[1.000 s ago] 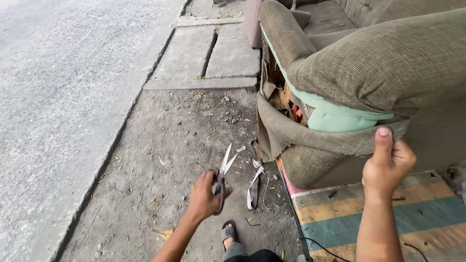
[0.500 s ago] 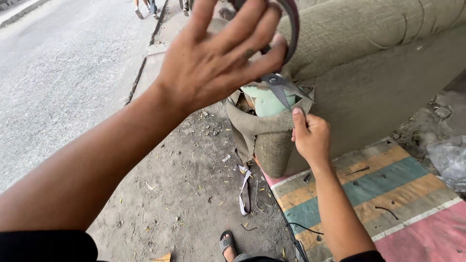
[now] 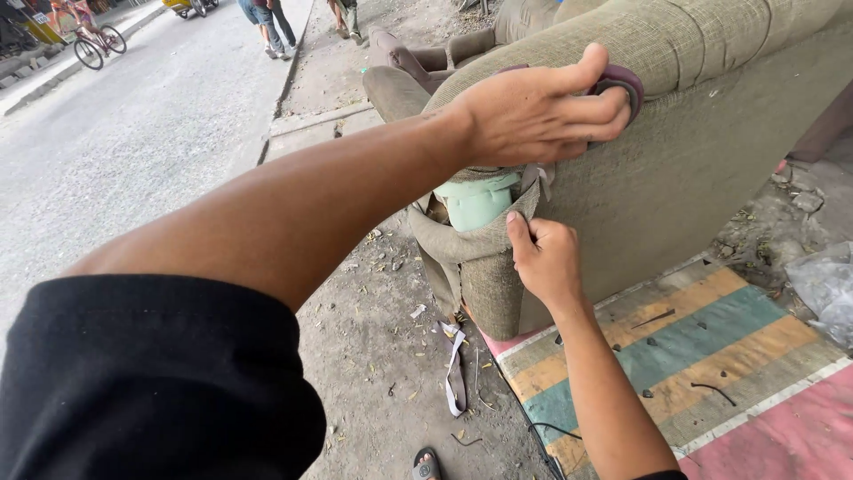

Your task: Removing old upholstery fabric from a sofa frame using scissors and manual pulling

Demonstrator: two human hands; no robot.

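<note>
Two hands work at the torn end of an old sofa arm beside a street.

From the left, the black sleeve (image 3: pixel 151 382) fills the 8 o'clock corner, and its forearm crosses up toward 1 o'clock. There the left hand (image 3: pixel 542 111) lies over the sofa (image 3: pixel 711 151), its grip closed round the dark red handle of the scissors (image 3: pixel 622 84); the blades are hidden behind the hand. Just below, at centre, pale green foam (image 3: pixel 475 200) shows through the opened cover. The right hand (image 3: pixel 546 262) comes up from 5 o'clock, its grip pinching the loose fabric flap (image 3: pixel 498 236) beside the foam. A white strip (image 3: pixel 456 373) lies on the dirt ground at 6 o'clock, and a striped mat (image 3: pixel 711 356) spreads toward 4 o'clock.
</note>
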